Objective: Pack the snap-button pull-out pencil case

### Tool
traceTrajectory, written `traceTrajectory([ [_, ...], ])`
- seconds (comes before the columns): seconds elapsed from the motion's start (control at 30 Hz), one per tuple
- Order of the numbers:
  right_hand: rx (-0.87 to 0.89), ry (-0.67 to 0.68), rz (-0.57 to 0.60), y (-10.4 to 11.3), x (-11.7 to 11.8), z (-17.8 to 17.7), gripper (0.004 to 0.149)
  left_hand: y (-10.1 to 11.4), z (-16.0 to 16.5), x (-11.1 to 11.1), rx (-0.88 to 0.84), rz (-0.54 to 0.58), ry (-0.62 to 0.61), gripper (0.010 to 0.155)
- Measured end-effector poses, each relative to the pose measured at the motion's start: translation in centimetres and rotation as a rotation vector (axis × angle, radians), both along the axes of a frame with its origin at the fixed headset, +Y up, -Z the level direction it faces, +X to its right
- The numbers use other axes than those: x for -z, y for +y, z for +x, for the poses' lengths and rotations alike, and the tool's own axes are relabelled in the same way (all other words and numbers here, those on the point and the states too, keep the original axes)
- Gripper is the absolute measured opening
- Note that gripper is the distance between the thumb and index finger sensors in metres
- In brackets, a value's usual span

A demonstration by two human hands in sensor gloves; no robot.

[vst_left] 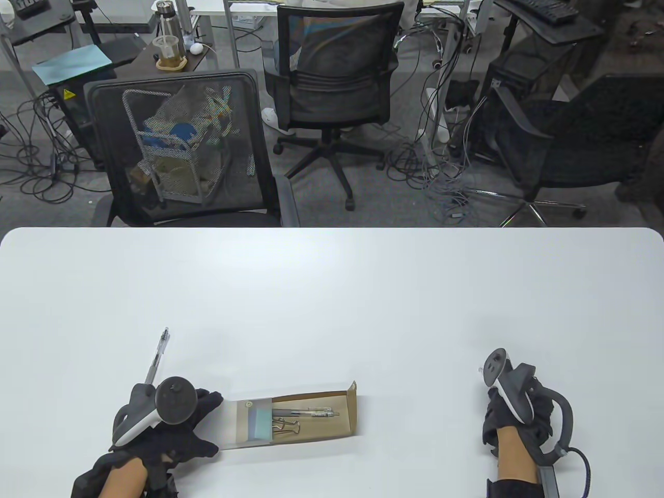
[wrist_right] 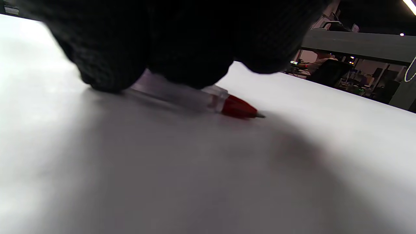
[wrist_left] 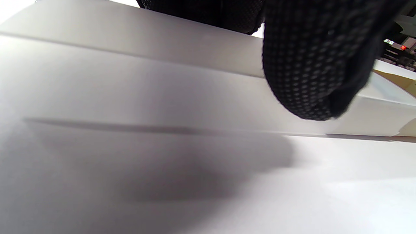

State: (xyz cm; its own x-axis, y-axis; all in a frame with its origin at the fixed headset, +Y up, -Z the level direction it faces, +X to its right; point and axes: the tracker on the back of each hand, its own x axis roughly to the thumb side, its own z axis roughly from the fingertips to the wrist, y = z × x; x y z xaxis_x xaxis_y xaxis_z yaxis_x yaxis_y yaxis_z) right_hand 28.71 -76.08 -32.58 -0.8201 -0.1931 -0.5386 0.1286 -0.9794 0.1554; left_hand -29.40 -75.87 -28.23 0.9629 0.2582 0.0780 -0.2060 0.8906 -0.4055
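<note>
Gloved fingertips (wrist_left: 308, 74) of the left hand (vst_left: 171, 423) press against the pale sleeve end of the brown cardboard pull-out pencil case (vst_left: 290, 420), the fingers spread narrowly along that end; the left wrist view shows one black mesh fingertip lying flat on the sleeve's white side. The right hand (vst_left: 516, 415) sits well to the right of the case, its fingers (wrist_right: 107, 65) curled down over a clear-barrelled pen with a red tip (wrist_right: 208, 100), which lies on the white table (vst_left: 332, 290); whether the fingers grip the pen or only rest on it cannot be told.

The case lies near the table's front edge, its kraft-brown tray pulled out to the right of the sleeve. Inside the tray, a clear retractable pen with a dark grip (vst_left: 306, 413) lies lengthwise, a metal binder clip (vst_left: 286, 428) sits just beside it, and a pale blue-green pad (vst_left: 259, 423) is tucked half under the sleeve. Up and to the left of the case, a slim clear ballpoint pen (vst_left: 158, 355) points away from the front edge, its lower end hidden behind the left hand's black tracker (vst_left: 176, 399). A white and grey tracker (vst_left: 506, 384) rides on the back of the right hand.
</note>
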Motion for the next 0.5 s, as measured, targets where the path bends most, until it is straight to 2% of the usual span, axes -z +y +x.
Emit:
traceTrajectory([
  [0.2, -0.040, 0.045, 0.031, -0.2, -0.4, -0.4, 0.055, 0.0, 0.0, 0.0, -0.002, -0.003, 0.001, 0.092],
  [0.27, -0.056, 0.094, 0.075, 0.4, -0.5, -1.4, 0.056, 0.0, 0.0, 0.0, -0.001, -0.003, 0.001, 0.092],
  [0.43, -0.063, 0.309, 0.242, 4.1, -1.1, -6.9, 0.057, 0.0, 0.0, 0.0, -0.003, -0.003, 0.001, 0.092],
  [0.5, -0.073, 0.433, 0.335, 6.2, -1.8, -10.7, 0.057, -0.1, 0.0, 0.0, -0.004, -0.002, 0.001, 0.092],
])
